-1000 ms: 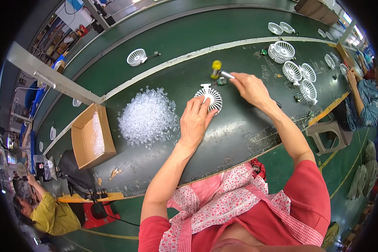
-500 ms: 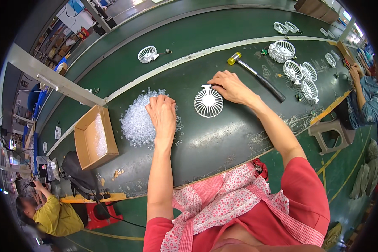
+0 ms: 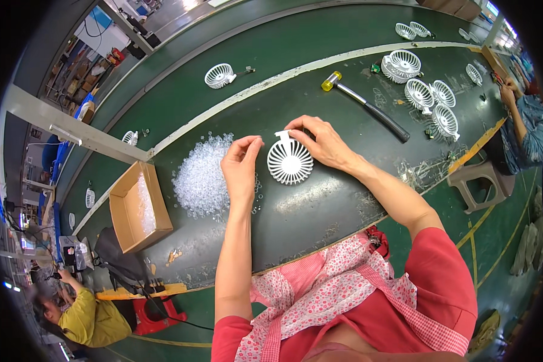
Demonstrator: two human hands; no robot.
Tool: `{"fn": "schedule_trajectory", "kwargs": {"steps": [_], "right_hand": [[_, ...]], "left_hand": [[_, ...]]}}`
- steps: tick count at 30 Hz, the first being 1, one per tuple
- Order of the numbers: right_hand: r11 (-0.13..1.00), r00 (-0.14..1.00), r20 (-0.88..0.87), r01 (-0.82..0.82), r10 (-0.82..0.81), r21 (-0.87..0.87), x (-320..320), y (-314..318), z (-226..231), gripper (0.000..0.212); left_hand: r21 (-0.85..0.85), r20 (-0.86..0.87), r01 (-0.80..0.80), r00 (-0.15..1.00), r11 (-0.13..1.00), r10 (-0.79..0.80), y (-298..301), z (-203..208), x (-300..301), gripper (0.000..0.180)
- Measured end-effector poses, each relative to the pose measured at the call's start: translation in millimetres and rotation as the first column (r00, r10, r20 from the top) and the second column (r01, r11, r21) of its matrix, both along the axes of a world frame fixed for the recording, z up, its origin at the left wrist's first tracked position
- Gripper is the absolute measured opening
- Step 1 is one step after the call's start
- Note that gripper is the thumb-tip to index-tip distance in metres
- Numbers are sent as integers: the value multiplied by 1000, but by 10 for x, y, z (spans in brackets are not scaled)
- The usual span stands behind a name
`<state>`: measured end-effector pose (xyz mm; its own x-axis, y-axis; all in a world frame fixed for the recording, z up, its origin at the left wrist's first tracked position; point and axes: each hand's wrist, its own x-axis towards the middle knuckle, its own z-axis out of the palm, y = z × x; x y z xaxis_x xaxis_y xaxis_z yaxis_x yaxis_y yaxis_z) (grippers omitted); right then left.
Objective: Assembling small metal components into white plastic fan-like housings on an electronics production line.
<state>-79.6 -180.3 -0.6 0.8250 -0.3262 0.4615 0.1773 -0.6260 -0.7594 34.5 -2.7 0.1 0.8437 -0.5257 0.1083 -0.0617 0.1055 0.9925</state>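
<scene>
1. The round white plastic fan grille (image 3: 290,161) lay flat on the dark green worktop (image 3: 320,205), just in front of the person and between both hands. Thin ribs ran out from a small solid hub to the outer ring, and a short squarish tab stuck out from its far edge.
2. The right hand (image 3: 323,140) rested on the far right side of the grille, its fingertips pressed together around the tab. Its grip was pinching that tab.
3. The left hand (image 3: 241,166) hovered just left of the grille, thumb and forefinger pressed together at the tips. Whether something small sat in that pinch, I could not tell; it looked apart from the grille's rim.
4. A loose heap of small clear plastic pieces (image 3: 204,177) lay on the worktop just beside the left hand, a few strays scattered toward the grille.
5. An open brown cardboard box (image 3: 137,208) stood left of the heap, with more clear pieces inside it.
6. A mallet with a yellow head and black handle (image 3: 368,107) lay beyond the right hand, well apart from the grille.
7. Several more white fan grilles (image 3: 422,90) were grouped at the far right of the worktop; one further white fan part (image 3: 219,75) sat beyond the pale stripe at the far left.
8. Another person's sleeve and hand showed at the right rim.
</scene>
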Motion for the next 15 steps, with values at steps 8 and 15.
{"fn": "schedule_trajectory", "kwargs": {"steps": [8, 15], "right_hand": [[994, 997, 53, -62, 58, 90, -64, 157, 60, 18], [996, 995, 72, -69, 65, 49, -50, 193, 45, 16]], "left_hand": [[-261, -451, 54, 876, 964, -171, -29, -12, -99, 31], [-255, -428, 73, 885, 964, -181, -46, 9, -156, 31]]}}
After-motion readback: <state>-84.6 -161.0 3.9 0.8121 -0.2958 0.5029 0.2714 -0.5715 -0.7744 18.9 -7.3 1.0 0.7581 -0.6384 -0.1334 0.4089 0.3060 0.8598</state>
